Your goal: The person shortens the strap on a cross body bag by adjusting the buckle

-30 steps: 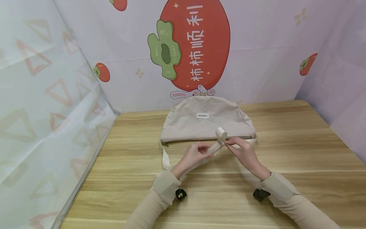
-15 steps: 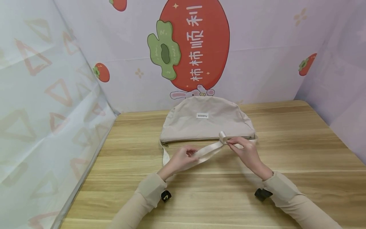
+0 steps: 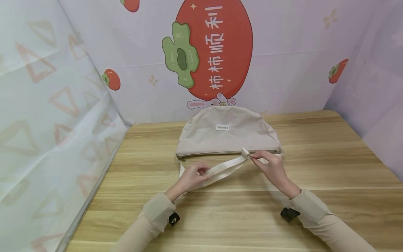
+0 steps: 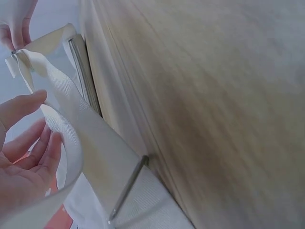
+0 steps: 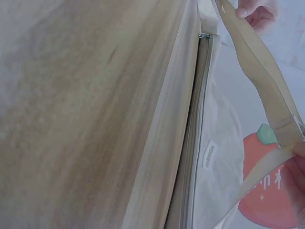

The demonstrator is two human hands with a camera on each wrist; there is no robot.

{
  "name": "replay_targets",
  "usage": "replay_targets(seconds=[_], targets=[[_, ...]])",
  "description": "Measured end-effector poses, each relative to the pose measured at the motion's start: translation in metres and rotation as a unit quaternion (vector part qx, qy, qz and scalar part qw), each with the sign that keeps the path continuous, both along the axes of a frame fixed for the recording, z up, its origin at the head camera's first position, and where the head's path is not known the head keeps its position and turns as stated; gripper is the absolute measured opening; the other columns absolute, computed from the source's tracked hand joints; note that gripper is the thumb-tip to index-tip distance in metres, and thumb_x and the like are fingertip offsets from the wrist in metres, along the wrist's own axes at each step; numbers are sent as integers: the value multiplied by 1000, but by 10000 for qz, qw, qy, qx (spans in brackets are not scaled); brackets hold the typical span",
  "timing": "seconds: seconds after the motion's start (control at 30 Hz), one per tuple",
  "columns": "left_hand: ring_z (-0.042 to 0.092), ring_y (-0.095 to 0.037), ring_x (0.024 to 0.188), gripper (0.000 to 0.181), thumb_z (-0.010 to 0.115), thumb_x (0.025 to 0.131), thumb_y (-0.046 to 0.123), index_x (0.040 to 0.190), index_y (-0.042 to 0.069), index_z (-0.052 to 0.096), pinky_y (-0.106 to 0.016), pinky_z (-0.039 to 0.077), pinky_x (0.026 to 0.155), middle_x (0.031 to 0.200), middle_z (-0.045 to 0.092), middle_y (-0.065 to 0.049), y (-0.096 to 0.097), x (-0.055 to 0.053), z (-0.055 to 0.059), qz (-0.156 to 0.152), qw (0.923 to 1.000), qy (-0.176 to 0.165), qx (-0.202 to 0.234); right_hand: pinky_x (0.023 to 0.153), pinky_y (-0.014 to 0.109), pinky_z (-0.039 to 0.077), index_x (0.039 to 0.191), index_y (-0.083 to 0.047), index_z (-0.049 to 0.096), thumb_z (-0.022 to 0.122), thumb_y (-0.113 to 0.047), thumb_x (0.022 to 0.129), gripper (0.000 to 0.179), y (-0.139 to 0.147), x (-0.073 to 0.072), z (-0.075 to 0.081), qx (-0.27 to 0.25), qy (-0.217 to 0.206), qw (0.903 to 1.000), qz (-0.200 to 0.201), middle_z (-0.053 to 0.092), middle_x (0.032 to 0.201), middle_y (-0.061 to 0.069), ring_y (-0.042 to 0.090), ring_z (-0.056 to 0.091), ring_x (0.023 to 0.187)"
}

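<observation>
A beige fabric shoulder bag point(image 3: 226, 138) with a "FASHION" label lies at the back of the table, its zipper edge toward me. Its cream webbing strap point(image 3: 225, 164) is lifted in front of it. My right hand point(image 3: 272, 166) pinches the small metal strap slider point(image 3: 248, 157), above which a short loop of strap point(image 3: 245, 152) stands up. To the left, my left hand point(image 3: 192, 176) holds the strap between thumb and fingers, the thumb point(image 4: 33, 100) on top in the left wrist view. Further along the strap is a metal bar point(image 4: 128, 191).
The wooden table point(image 3: 236, 220) reaches a patterned back curtain point(image 3: 141, 94) and a white side curtain point(image 3: 56, 140). The zipper point(image 5: 199, 124) runs along the bag's near edge. Black wrist cameras point(image 3: 174, 218) sit below both cuffs.
My left hand has slid left and slightly toward me along the strap, stretching it out from the slider. The loop above the slider has shrunk. My right hand has hardly moved.
</observation>
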State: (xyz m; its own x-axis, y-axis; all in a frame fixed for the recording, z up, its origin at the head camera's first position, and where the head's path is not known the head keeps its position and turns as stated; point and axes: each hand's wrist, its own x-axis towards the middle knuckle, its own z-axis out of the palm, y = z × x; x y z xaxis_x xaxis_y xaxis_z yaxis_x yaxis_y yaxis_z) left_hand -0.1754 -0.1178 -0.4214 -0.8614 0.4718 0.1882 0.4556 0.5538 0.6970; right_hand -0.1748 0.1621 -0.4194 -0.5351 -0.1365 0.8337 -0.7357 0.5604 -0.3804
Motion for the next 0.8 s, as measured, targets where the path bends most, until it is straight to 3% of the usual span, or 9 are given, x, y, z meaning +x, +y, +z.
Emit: replay_targets(seconds=[0.53, 0.8], targets=[[57, -15, 72, 18, 71, 72, 4, 88, 0, 65, -23, 49, 65, 81, 62, -5, -22, 7, -3, 42, 9999, 57, 111, 66, 11, 46, 73, 0, 67, 73, 18, 53, 28, 1, 1, 1, -11, 32, 10000, -15, 65, 70, 6, 19, 61, 64], [59, -19, 77, 26, 71, 70, 3, 94, -4, 63, -24, 49, 69, 87, 63, -9, -21, 9, -2, 105, 9999, 56, 51, 65, 12, 46, 73, 0, 67, 73, 19, 53, 28, -1, 1, 4, -32, 13, 10000, -4, 65, 70, 5, 18, 61, 64]])
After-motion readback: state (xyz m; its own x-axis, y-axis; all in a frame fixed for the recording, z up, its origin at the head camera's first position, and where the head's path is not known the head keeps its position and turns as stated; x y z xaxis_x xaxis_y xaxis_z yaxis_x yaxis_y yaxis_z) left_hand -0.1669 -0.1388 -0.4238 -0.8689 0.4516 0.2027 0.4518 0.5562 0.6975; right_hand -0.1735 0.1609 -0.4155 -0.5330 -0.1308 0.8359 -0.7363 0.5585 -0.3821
